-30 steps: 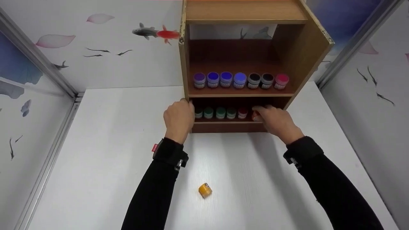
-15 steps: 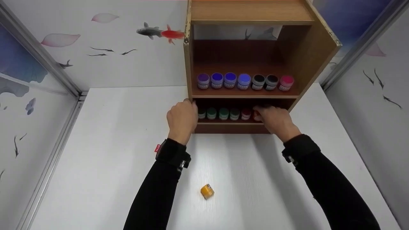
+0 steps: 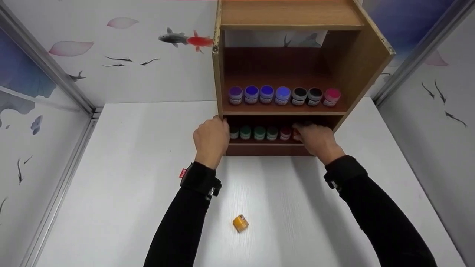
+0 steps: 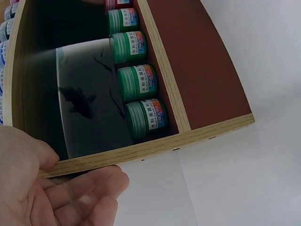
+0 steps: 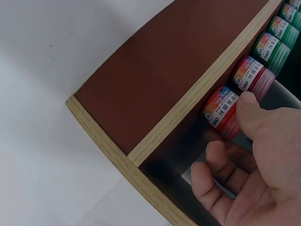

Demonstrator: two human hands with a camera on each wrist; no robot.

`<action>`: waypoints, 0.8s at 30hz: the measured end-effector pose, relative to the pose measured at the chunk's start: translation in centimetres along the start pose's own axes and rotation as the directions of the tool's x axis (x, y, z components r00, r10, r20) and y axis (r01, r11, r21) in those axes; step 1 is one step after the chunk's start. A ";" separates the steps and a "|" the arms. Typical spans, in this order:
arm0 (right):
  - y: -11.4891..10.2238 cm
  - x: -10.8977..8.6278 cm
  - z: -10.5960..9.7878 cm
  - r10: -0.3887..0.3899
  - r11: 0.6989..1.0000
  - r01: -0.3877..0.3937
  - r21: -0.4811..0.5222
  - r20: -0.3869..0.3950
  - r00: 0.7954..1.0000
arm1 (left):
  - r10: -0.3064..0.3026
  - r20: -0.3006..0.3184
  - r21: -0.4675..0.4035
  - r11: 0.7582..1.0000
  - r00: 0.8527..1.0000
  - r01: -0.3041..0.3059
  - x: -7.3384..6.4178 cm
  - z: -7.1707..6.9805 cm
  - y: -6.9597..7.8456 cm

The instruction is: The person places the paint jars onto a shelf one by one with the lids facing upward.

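In the head view my left hand (image 3: pixel 211 141) grips the left side panel of a wooden shelf unit (image 3: pixel 284 112). The left wrist view shows its thumb inside the panel (image 4: pixel 155 149) and its fingers outside. My right hand (image 3: pixel 317 142) reaches into the lower compartment and pinches an orange-red paint jar (image 5: pixel 221 110), thumb on its near side, some fingers hidden behind. That jar stands right beside a red paint jar (image 5: pixel 254 75) at the right end of the lower row. Several green paint jars (image 4: pixel 137 81) continue this row leftward.
On the upper shelf stands a row of purple, blue, black and pink paint jars (image 3: pixel 282 95). A yellow-orange paint jar (image 3: pixel 240 223) lies on its side on the white table (image 3: pixel 130 167) between my forearms. Patterned white walls (image 3: pixel 148 81) enclose the table's back and sides.
My right hand has shifted slightly left with the orange-red paint jar, closer to the red one. The left hand keeps its grip on the panel. The head view has shifted a little.
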State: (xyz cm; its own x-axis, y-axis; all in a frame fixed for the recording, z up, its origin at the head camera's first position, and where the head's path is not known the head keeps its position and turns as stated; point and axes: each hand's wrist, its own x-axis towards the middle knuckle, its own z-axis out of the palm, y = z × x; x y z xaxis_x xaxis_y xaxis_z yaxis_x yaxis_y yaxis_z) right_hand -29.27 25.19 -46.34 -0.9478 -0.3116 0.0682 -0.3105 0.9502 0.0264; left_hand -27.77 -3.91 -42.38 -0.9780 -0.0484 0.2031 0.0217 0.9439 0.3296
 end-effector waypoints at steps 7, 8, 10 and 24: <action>0.2 -0.1 -0.2 0.002 1.000 -0.002 0.002 0.005 1.000 | 0.014 -0.022 0.013 1.000 1.000 -0.013 -0.1 0.1 0.0; 0.2 -0.1 -0.3 0.004 1.000 -0.004 0.004 0.002 1.000 | 0.016 -0.022 0.014 1.000 1.000 -0.015 -0.1 0.0 0.0; 0.3 -0.2 -0.4 0.010 1.000 -0.010 0.005 -0.012 1.000 | 0.016 -0.014 0.016 1.000 1.000 -0.016 -0.1 0.0 0.0; -1.3 -4.0 -1.8 -0.109 0.991 0.128 0.040 -0.314 0.943 | -0.009 0.015 -0.013 1.000 1.000 0.009 0.1 0.1 -0.1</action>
State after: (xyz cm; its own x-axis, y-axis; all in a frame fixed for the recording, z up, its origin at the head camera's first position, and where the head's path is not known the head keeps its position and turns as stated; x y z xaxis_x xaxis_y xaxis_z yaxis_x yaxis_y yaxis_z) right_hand -24.96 25.21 -44.81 -0.8371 -0.3989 0.3744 -0.4319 0.9019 -0.0047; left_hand -27.85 -3.96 -42.47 -0.9811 -0.0520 0.1864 0.0156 0.9389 0.3438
